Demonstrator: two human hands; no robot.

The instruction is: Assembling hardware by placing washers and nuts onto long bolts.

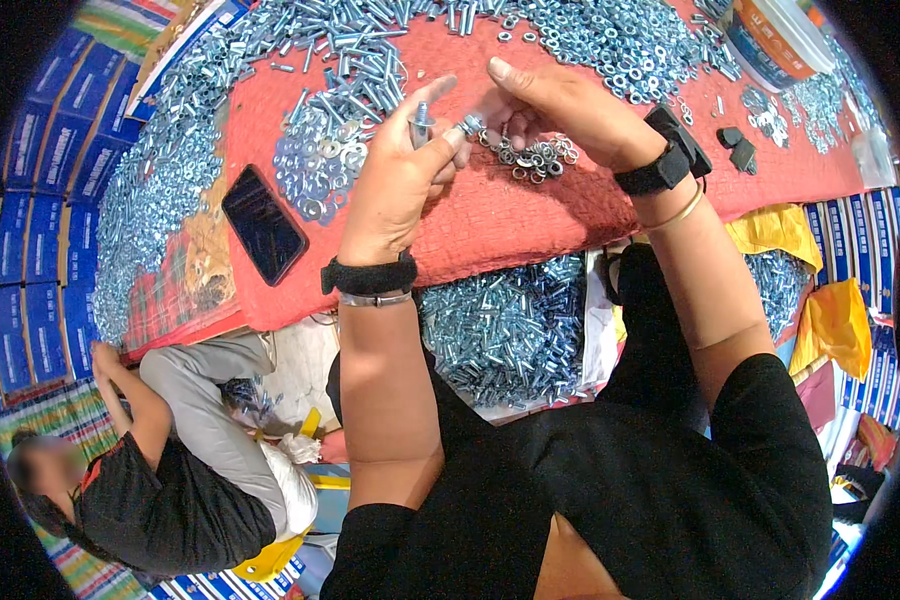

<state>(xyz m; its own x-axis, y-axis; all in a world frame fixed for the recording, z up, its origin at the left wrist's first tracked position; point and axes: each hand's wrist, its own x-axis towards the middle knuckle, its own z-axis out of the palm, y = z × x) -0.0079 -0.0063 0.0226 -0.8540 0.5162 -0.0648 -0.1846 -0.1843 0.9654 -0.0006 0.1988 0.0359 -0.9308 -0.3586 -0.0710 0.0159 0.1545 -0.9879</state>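
Observation:
My left hand is closed over the red cloth. Between its thumb and fingers it pinches a silvery bolt; a second bolt stands up against the same hand. Facing it, my right hand has its thumb stretched out and the other fingers partly curled. Its forefinger is blurred beside the pinched bolt, and I see nothing gripped in this hand. Just below the right fingers lies a small heap of spring washers. Flat washers are spread to the left of my left hand.
Loose bolts and nuts cover the far side of the red cloth. A black phone lies at left, a plastic tub at far right. Below the edge sits a bolt pile. Another person sits lower left.

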